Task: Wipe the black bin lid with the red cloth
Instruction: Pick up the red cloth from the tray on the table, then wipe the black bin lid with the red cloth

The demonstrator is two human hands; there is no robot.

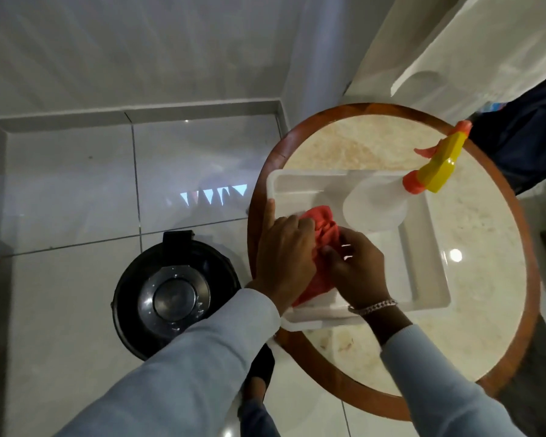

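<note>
The red cloth lies bunched in a white tray on the round table. Both hands are on it: my left hand grips its left side, with the index finger stretched along the tray's rim, and my right hand pinches its right side. The black bin lid is on the floor to the left of the table, below my left forearm. It has a shiny round centre and pale specks scattered on it. My left sleeve hides its near right edge.
A spray bottle with a yellow and orange trigger head stands in the tray's far right corner. The round table has a marble top and a wooden rim. White glossy floor tiles surround the bin. A wall runs behind.
</note>
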